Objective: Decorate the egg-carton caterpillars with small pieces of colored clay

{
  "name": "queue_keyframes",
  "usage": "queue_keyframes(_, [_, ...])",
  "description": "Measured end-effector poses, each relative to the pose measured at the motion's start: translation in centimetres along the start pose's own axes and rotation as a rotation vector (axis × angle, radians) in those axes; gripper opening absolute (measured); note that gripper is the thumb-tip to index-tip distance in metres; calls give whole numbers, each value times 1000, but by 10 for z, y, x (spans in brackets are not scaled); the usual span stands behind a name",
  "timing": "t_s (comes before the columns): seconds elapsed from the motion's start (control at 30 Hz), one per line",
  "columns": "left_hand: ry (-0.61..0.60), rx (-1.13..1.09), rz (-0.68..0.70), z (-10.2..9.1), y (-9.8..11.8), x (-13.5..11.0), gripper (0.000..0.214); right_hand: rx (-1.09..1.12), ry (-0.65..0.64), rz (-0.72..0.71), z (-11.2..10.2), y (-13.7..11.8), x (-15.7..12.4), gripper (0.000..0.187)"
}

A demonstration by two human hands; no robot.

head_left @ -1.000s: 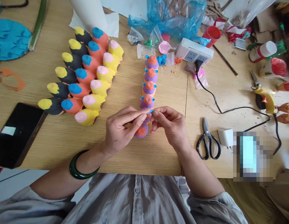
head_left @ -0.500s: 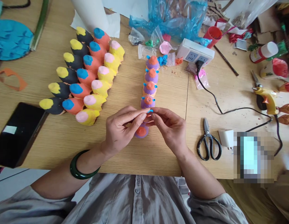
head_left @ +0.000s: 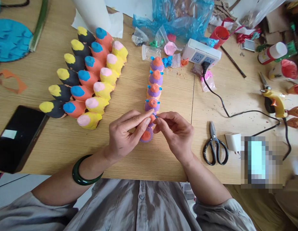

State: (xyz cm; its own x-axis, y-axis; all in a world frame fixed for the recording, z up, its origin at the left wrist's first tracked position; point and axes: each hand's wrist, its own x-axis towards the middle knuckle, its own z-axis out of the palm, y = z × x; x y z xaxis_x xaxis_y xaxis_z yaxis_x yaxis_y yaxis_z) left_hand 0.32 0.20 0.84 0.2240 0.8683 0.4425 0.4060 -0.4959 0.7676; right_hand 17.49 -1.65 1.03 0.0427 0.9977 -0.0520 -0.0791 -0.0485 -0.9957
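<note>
My left hand (head_left: 126, 131) and my right hand (head_left: 177, 136) meet in front of me, thumbs and fingertips pinched together on a tiny piece of blue clay (head_left: 155, 115). Below them runs a narrow strip of purple clay bumps (head_left: 153, 105) topped with orange. The far bumps carry small blue bits on both sides. My fingers partly cover one bump near the strip's close end, while the nearest bump (head_left: 146, 135) shows plain orange on purple, with no blue on it.
To the left stands a block of black, orange and yellow painted bumps (head_left: 83, 91), with a black box-like device (head_left: 16, 138) beside it. Scissors (head_left: 213, 144), a white charger (head_left: 233, 141) and a glue gun (head_left: 275, 101) lie right. A power strip (head_left: 200, 54) trails a black cord.
The blue clay piece has tilted and sits lower between my fingertips. My right fingers have curled in slightly, and more of the orange-topped bump beneath shows.
</note>
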Motion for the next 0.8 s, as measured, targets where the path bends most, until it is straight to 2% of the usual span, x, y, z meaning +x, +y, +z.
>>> queue_keyframes(0.13, [-26, -62, -63, 0, 0, 0, 27, 83, -25, 84, -1, 2, 3, 34])
queue_keyframes(0.27, [-33, -148, -81, 1, 0, 0, 28, 67, -44, 70, -2, 8, 4, 36])
queue_keyframes(0.53, [-18, -215, -124, 3, -2, -1, 28, -38, -35, -49, -3, 10, 1, 26])
queue_keyframes(0.63, [-35, -196, -106, 4, -2, -1, 29, -107, -25, -84, -2, 8, 2, 25])
queue_keyframes(0.8, [-61, -149, -38, 3, -2, -2, 34, -248, 4, -240, -1, 7, 1, 15])
